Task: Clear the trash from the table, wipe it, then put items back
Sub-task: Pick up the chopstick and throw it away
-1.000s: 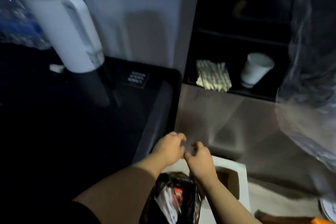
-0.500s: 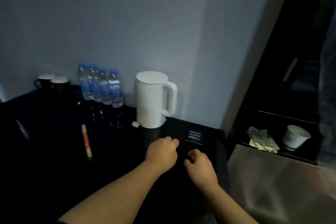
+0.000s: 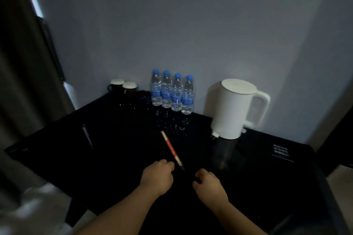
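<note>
Your left hand [image 3: 157,178] and right hand [image 3: 209,185] hover side by side over the near part of a glossy black counter [image 3: 114,158] in a dim room, backs up. The fingers of both are curled in toward the palms, with nothing visibly held in either. A slim red-and-white stick sachet [image 3: 172,149] lies flat on the counter just beyond your hands. It runs diagonally from far left to near right, and its near end sits just beside the knuckles of your left hand; the dim light does not show whether they touch. Your right hand is a little apart from it, to the right. Against the far wall [image 3: 191,25], four clear water bottles [image 3: 176,93] with blue caps stand upright in a tight row, their reflections showing on the dark surface in front of them. To their left, near the far left corner, two dark mugs [image 3: 129,87] with pale rims stand close together. To the right of the bottles, a white electric kettle [image 3: 236,108] stands upright with its lid closed and its handle pointing right. A small block of white printed text [image 3: 280,150] marks the counter top farther right, too small to read. A dark curtain [image 3: 23,82] hangs along the left edge of the scene, with a strip of light at its top.
</note>
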`<state>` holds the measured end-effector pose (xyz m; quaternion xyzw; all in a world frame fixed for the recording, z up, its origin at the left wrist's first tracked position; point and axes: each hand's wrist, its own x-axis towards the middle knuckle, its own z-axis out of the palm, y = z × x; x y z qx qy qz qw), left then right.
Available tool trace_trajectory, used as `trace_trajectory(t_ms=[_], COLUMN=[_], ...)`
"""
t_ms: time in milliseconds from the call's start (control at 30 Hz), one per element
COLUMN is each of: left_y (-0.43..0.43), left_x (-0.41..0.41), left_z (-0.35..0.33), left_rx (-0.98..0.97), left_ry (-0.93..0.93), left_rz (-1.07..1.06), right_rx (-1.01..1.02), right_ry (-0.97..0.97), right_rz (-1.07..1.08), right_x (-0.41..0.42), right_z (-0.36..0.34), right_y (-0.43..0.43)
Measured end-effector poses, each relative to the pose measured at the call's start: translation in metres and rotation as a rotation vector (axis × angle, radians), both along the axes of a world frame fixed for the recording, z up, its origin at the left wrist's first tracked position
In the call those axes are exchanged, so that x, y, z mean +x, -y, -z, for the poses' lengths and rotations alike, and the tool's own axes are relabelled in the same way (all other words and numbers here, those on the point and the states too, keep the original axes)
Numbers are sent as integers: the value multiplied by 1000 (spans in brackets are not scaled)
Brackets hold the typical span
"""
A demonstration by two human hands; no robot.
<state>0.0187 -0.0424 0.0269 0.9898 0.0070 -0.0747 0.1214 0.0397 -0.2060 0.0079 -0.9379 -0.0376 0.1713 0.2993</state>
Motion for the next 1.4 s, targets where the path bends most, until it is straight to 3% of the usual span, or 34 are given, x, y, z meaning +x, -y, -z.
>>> trace_trajectory(t_ms=[333, 667, 800, 1000, 1167, 1400], left_y=[-87, -104, -93, -64, -47, 0], left_x=[50, 128, 140, 140, 131, 99], left_z=[24, 37, 57, 65, 61, 38], left_rx=[-42, -49, -24, 100, 228, -42], left_ry=[-49, -98, -163, -114, -89, -31], left_rz=[17, 199, 229, 324, 362, 429], right_rx=[-69, -404, -439, -368, -215, 23], right_ry=[-56, 17, 26, -101, -58, 153], right_rz=[-26, 98, 69, 26, 85, 189], right_x=[58, 107, 114, 115, 96, 53], right_z=[26, 53, 55, 54, 46, 28], right_y=[-69, -107, -105, -95, -70, 1])
